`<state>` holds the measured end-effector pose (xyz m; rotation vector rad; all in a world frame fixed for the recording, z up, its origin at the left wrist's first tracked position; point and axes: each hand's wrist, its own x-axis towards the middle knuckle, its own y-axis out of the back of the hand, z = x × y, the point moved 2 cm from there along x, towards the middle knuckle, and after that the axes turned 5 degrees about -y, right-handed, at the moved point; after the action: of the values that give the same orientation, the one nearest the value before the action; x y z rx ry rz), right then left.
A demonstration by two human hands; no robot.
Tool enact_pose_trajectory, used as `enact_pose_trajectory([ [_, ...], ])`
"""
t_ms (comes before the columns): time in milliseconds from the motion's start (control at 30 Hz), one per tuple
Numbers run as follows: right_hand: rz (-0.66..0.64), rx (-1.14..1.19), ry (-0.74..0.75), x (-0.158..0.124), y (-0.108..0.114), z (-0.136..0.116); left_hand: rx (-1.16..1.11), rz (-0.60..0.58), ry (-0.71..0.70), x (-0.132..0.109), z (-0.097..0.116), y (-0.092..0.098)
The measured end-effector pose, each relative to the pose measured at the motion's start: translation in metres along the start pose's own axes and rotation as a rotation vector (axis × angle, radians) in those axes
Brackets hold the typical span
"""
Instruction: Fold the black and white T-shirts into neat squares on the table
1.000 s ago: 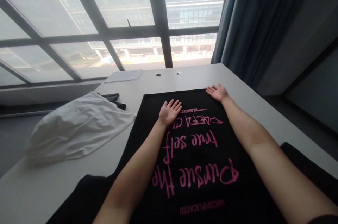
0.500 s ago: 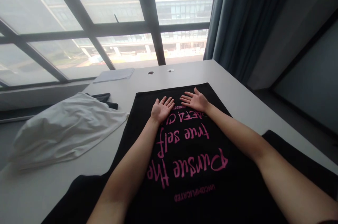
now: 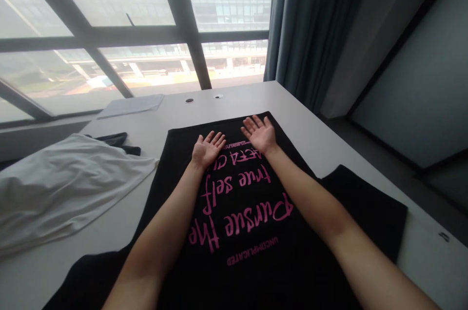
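A black T-shirt (image 3: pixel 252 278) lies spread out with its hem at the far side and its sleeves out to left and right. Pink lettering on it appears upside down from here. Over the shirt's far part my left hand (image 3: pixel 207 150) is palm up, fingers stretched and apart, holding nothing. Further right, my right hand (image 3: pixel 260 134) is also palm up and empty, near the far hem. Whether the backs of the hands rest on the cloth, I cannot tell. My forearms cover some of the print.
The shirt lies on a white table (image 3: pixel 292 120). A pale grey cloth garment (image 3: pixel 69 188) lies rumpled at the left, with dark fabric (image 3: pixel 113 139) behind it. White papers (image 3: pixel 131 106) sit at the far left edge, near two round holes. Windows and a blue-grey curtain (image 3: pixel 303 32) stand behind.
My view has swung to the right, so more of the right sleeve shows. My right hand has turned its palm further up and moved slightly away from the left hand.
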<state>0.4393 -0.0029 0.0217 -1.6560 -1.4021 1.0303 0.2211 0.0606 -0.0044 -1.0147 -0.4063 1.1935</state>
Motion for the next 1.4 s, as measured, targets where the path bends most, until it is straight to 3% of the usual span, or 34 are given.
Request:
enact_pose_trajectory([
  [100, -0.032, 0.072, -0.135, -0.017, -0.016, 0.061, 0.027, -0.014, -0.006, -0.002, 0.001, -0.001],
  [200, -0.014, 0.097, -0.174, -0.029, -0.008, 0.072, 0.047, -0.031, -0.019, -0.002, 0.003, 0.0],
  [267, 0.018, 0.085, -0.148, -0.037, 0.011, 0.05, 0.044, -0.034, -0.027, -0.001, 0.003, 0.002],
  [467, 0.195, 0.054, 0.127, -0.059, 0.073, -0.059, 0.016, -0.01, -0.009, 0.0, 0.003, 0.0],
  [533, 0.248, 0.056, 0.19, -0.066, 0.079, -0.081, 0.011, 0.004, -0.008, -0.002, 0.003, -0.002],
  [600, 0.265, 0.045, 0.227, -0.079, 0.072, -0.087, 0.004, 0.024, -0.011, -0.004, 0.002, -0.004],
  [700, 0.146, -0.007, 0.145, -0.113, 0.042, -0.064, -0.007, 0.047, -0.035, -0.011, -0.001, -0.013],
  [833, -0.051, -0.075, -0.198, -0.182, 0.006, 0.002, 0.01, -0.072, -0.038, -0.039, -0.019, -0.043],
  [933, -0.087, -0.09, -0.366, -0.219, 0.006, 0.041, 0.14, -0.197, 0.082, -0.078, -0.044, -0.065],
  [1000, -0.05, -0.092, -0.407, -0.229, 0.015, 0.054, 0.198, -0.229, 0.136, -0.109, -0.058, -0.068],
  [1067, -0.002, -0.084, -0.425, -0.23, 0.026, 0.057, 0.19, -0.22, 0.184, -0.139, -0.068, -0.059],
  [1200, 0.056, -0.031, -0.414, -0.221, 0.039, 0.043, 0.143, -0.087, 0.295, -0.181, -0.073, -0.017],
  [1300, 0.101, -0.025, -0.371, -0.219, 0.049, 0.019, 0.092, -0.039, 0.313, -0.199, -0.057, 0.012],
  [1400, 0.154, -0.05, -0.283, -0.223, 0.065, -0.013, 0.054, 0.005, 0.267, -0.212, -0.026, 0.035],
])
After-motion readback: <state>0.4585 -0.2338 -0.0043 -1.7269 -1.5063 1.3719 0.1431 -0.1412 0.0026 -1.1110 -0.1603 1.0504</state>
